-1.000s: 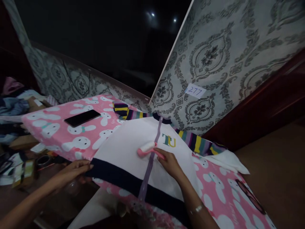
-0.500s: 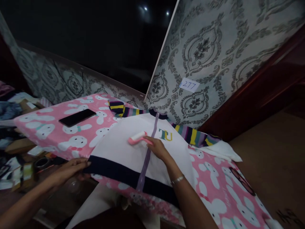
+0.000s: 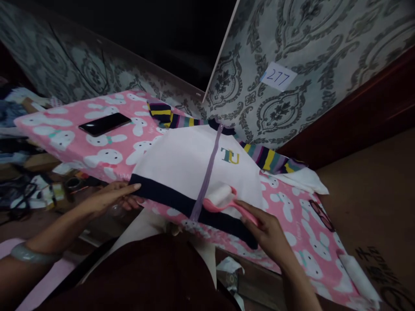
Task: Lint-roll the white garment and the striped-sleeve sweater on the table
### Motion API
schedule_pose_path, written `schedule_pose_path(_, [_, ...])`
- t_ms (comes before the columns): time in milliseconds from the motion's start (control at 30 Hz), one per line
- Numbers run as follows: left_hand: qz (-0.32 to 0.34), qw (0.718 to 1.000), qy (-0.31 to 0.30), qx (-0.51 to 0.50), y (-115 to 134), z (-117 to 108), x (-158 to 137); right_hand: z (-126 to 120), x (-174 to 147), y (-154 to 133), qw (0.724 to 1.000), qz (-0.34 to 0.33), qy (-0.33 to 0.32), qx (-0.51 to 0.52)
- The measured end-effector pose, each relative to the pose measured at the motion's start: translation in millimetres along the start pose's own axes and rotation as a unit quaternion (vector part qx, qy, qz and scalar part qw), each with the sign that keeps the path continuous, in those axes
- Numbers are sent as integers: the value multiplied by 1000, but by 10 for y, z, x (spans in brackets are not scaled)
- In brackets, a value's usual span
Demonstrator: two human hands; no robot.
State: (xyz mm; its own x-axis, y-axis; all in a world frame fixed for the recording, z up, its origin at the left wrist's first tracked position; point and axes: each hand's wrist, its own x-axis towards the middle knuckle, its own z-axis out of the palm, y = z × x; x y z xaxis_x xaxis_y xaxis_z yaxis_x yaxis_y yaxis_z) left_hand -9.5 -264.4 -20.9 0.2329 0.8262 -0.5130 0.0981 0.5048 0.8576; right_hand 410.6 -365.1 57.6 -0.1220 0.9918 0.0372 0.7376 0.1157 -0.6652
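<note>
A white zip-up jacket (image 3: 181,155) with striped sleeves, a purple zip and a navy hem lies spread on a pink cloth with a rabbit print. My right hand (image 3: 266,226) is wrapped round the pink handle of a lint roller (image 3: 222,198). The roller's white cylinder rests over the lower front of the jacket, right of the zip, close to the hem. At the hem's left corner, my left hand (image 3: 121,195) pinches the navy band between thumb and fingers.
On the pink cloth (image 3: 110,157) lie a black phone (image 3: 104,124) at left, glasses (image 3: 320,215) at right and a white roll (image 3: 359,276) at the near right corner. Behind are a large dark screen (image 3: 155,39) and a wall card (image 3: 279,77). Clutter (image 3: 35,190) fills the left side.
My right hand has brought the lint roller from the jacket's left chest down and across the zip to the lower right front. My left hand stays at the hem corner. The view has tilted down.
</note>
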Motion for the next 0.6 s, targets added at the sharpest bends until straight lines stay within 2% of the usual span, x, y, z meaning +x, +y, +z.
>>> schedule_pose_path(133, [16, 999, 13, -49, -96, 165, 5, 504, 321, -259, 996, -91, -11, 6])
schedule_pose_path(233, [25, 996, 24, -85, -146, 185, 6, 613, 304, -218, 994, -96, -38, -19])
schedule_pose_path(333, [16, 997, 16, -72, -169, 136, 27, 425, 18, -33, 996, -67, -63, -8])
schedule_pose_path(500, [7, 999, 20, -30, -118, 145, 43, -115, -608, 200, 997, 16, -70, -15])
schedule_pose_path(600, [61, 995, 34, 65, -60, 175, -27, -349, -861, 214, 997, 44, -49, -37])
